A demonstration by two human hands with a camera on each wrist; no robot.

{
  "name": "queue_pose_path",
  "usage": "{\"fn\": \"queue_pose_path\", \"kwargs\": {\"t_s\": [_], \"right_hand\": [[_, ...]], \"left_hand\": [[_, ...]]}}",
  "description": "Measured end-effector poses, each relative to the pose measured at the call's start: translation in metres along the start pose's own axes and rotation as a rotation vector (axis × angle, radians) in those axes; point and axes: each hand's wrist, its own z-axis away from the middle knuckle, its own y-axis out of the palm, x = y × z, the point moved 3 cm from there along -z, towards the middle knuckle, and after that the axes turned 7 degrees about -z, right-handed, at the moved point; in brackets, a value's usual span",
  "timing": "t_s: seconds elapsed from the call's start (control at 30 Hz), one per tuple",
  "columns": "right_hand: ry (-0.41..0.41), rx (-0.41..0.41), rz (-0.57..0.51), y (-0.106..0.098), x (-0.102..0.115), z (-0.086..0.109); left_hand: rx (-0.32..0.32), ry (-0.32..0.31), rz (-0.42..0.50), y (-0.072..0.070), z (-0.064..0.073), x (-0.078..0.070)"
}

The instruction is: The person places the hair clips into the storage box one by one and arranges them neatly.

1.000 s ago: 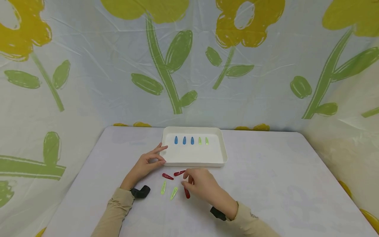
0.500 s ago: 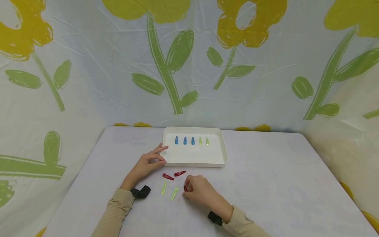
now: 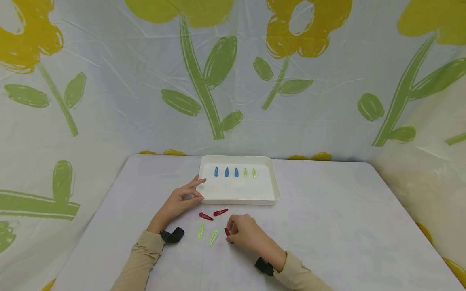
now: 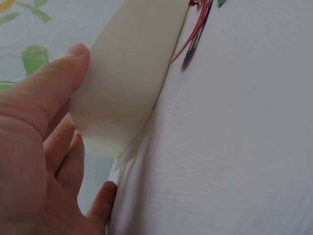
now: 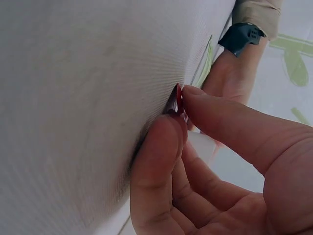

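Note:
My left hand point(image 3: 180, 200) holds the near left corner of a shallow white tray point(image 3: 238, 201); in the left wrist view the thumb point(image 4: 73, 61) lies against the tray's wall, the other fingers round its side. Between thumb and forefinger, my right hand point(image 3: 251, 232) pinches a dark red snap hair clip point(image 5: 179, 98) close over the table. Two other red hair clips point(image 3: 206, 216) lie between the tray and my right hand, with two light green hair clips point(image 3: 200, 230) nearer me. Inside the tray, three blue hair clips point(image 3: 226, 172) and two green clips point(image 3: 250, 173) stand in a row.
The white-covered table point(image 3: 327, 214) reaches back to a hanging cloth point(image 3: 145, 81) printed with flowers. Dark wrist-worn devices sit on both wrists, the left one point(image 3: 172, 235) close to the loose green clips.
My right hand has drawn slightly toward me and closed its thumb and forefinger on the red hair clip, which lay on the table before. The left hand stays at the tray.

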Motion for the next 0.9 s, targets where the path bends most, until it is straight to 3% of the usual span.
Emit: {"fn": "queue_pose_path", "kwargs": {"t_s": [0.37,0.9], "right_hand": [[0.094,0.117,-0.272,-0.003,-0.010,-0.005],[0.098,0.159,-0.433,-0.009,-0.012,-0.009]], "left_hand": [[0.004,0.016,0.020,0.000,0.000,0.000],[0.001,0.009,0.029,-0.001,0.000,-0.002]]}}
